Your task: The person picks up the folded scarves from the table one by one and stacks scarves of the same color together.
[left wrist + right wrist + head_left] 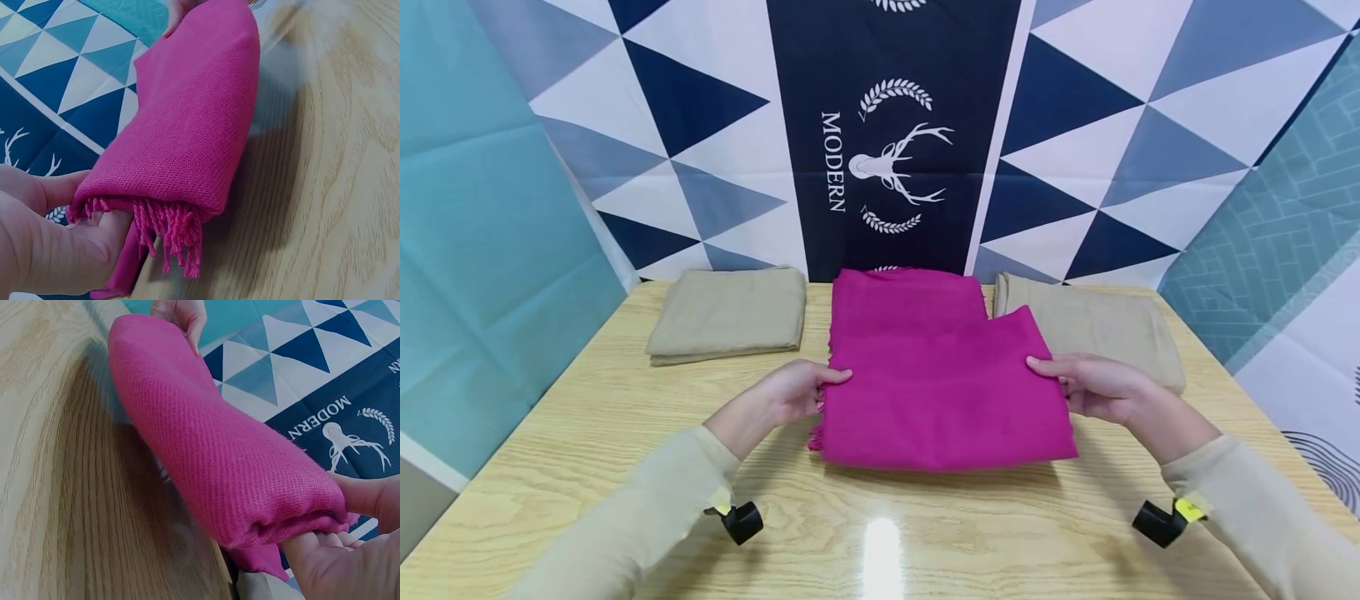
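Observation:
A magenta scarf (940, 400) with a twisted fringe (169, 231) lies partly on the table, its far part flat against the back edge. Its near part is folded in layers and lifted off the wood. My left hand (793, 390) pinches the left edge, thumb on top and fingers beneath. On the opposite edge my right hand (1093, 385) pinches the folded layers the same way. The right wrist view shows the thumb above the rolled edge and the fingers under it. The scarf's underside is mostly hidden.
A folded beige cloth (730, 315) lies at the back left of the wooden table (775, 533). Another beige cloth (1097, 325) lies at the back right, partly behind the scarf and right hand. Patterned fabric (895, 100) hangs behind the table.

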Motion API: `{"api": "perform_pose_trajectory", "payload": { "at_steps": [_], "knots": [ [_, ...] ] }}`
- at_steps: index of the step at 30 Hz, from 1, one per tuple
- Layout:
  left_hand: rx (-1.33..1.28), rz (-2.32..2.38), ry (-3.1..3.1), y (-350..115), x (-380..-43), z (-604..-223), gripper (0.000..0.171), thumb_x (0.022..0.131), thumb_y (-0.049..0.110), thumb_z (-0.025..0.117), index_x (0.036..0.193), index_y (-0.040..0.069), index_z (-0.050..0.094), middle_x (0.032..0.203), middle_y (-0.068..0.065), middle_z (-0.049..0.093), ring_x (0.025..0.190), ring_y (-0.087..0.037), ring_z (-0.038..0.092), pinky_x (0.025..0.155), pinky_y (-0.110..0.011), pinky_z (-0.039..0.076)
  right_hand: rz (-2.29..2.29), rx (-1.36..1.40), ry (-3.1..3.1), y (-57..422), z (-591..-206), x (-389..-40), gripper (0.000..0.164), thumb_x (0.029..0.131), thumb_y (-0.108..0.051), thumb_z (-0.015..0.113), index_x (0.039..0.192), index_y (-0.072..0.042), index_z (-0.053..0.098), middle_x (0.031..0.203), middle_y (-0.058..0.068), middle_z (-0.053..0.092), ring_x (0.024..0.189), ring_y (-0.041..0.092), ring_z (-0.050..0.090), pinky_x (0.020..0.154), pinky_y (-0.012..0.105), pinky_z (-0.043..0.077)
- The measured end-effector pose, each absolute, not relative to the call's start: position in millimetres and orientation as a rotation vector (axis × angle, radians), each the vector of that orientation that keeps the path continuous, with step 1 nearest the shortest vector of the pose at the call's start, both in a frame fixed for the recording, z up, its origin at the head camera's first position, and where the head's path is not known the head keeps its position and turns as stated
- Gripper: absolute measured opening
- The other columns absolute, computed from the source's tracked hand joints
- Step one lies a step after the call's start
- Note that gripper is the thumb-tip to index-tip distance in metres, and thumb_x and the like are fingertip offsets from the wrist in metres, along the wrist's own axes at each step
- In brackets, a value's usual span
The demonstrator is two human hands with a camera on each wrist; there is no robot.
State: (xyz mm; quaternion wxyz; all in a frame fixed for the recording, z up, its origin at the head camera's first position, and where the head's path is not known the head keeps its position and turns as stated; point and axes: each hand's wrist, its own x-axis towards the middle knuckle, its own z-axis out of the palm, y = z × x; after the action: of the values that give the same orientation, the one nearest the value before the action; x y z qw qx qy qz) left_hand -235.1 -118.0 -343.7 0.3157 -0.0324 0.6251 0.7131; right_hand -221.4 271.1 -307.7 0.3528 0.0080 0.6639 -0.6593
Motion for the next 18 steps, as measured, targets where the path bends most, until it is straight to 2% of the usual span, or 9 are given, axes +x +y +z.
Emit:
{"api": "perform_pose_trajectory", "payload": {
  "at_steps": [12, 18],
  "knots": [
    [-0.101, 1.888, 1.617, -101.9, -237.6, -344.4, 0.008, 0.1, 0.005, 0.048, 0.1, 0.008, 0.056, 0.078, 0.007, 0.065, 0.071, -0.003, 0.062, 0.066, -0.015, 0.05, -1.732, 0.02, 1.677, 289.5, -313.3, -217.0, 0.022, 0.104, -0.028, 0.048, 0.103, -0.025, 0.069, 0.1, -0.007, 0.075, 0.092, 0.008, 0.073, 0.085, 0.024, 0.059],
    [-0.113, 1.845, 1.646, -94.2, -238.0, -344.2, 0.016, 0.1, 0.005, 0.05, 0.088, 0.01, 0.059, 0.071, 0.007, 0.064, 0.063, -0.002, 0.058, 0.057, -0.013, 0.044, -1.725, -0.026, 1.645, 297.6, -313.1, -215.1, 0.026, 0.105, -0.026, 0.044, 0.103, -0.024, 0.071, 0.1, -0.008, 0.076, 0.093, 0.007, 0.073, 0.086, 0.023, 0.058]
  ]
}}
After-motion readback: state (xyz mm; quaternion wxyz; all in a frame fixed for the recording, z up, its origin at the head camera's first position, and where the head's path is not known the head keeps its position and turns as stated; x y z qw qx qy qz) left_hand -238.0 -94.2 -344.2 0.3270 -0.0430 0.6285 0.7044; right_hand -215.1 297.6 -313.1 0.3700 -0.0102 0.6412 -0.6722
